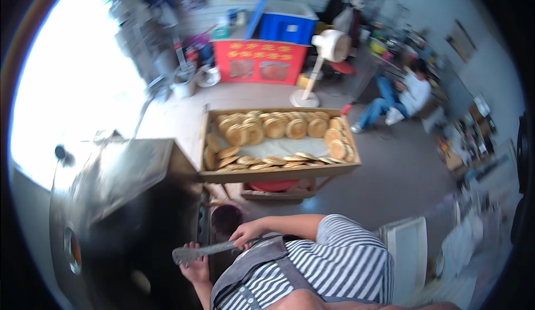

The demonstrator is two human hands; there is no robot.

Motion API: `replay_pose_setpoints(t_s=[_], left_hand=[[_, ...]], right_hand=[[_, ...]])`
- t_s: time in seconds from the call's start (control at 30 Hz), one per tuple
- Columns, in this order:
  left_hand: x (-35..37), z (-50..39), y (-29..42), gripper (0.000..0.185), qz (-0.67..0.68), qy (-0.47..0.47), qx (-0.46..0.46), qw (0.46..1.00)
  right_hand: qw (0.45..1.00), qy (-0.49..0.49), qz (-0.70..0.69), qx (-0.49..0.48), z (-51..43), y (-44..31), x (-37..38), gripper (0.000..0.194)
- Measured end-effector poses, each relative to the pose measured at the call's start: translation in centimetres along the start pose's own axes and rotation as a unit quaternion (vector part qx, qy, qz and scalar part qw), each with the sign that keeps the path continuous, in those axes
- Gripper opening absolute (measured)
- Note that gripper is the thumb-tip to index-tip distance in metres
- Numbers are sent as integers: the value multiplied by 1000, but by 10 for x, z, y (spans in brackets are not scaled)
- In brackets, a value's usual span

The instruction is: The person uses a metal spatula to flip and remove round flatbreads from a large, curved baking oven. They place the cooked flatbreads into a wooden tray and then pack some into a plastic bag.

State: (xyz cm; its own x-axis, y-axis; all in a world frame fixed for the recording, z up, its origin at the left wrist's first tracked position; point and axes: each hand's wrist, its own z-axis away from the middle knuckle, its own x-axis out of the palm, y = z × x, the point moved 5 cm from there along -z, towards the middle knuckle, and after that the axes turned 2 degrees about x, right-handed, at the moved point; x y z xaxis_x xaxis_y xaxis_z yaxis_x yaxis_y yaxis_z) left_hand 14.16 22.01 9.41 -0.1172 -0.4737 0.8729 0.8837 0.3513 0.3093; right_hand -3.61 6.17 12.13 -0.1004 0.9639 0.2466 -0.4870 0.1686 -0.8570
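My right hand (247, 234) is closed around the handle end of metal tongs (205, 251), which point left across my front. Behind their broad, rounded end is my left hand (195, 266), fingers spread upward and apart; whether the palm touches the metal cannot be told. Both hands are beside the dark opening of a large metal oven (138, 176), where one pale round flatbread (141, 280) shows blurred inside. Beyond my right arm stands a wooden tray (280, 175) on legs, with round browned flatbreads (274, 128) leaning in rows along its sides around a pale cloth.
A dark round bucket (227, 219) is between the oven and my right forearm. Under the tray sits a red basin (274, 185). Farther off are a pedestal fan (311, 76), a red counter (261, 61) with a blue bin (287, 28), and a seated person (413, 90) at the right.
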Motion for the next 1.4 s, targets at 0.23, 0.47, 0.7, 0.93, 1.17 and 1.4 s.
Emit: replay_pose_setpoints(t_s=[0.23, 0.47, 0.7, 0.93, 1.17, 1.4], left_hand=[[51, -18, 20, 61, 67, 43, 1, 997], [108, -18, 27, 66, -10, -289, -22, 957], [109, -1, 50, 67, -23, -246, 45, 968], [114, 14, 55, 68, -41, -293, 47, 954], [95, 43, 81, 77, 9, -258, 88, 962], [60, 70, 97, 80, 10, -207, 175, 962]], right_hand=[[994, 91, 32, -50, 29, -27, 9, 37], [988, 153, 18, -30, 32, -16, 12, 42], [963, 230, 96, -98, 15, -23, 16, 19], [956, 189, 213, -76, -9, -28, 24, 29], [977, 109, 182, -36, -36, -26, 38, 32], [968, 69, 240, -29, -59, -27, 55, 46]])
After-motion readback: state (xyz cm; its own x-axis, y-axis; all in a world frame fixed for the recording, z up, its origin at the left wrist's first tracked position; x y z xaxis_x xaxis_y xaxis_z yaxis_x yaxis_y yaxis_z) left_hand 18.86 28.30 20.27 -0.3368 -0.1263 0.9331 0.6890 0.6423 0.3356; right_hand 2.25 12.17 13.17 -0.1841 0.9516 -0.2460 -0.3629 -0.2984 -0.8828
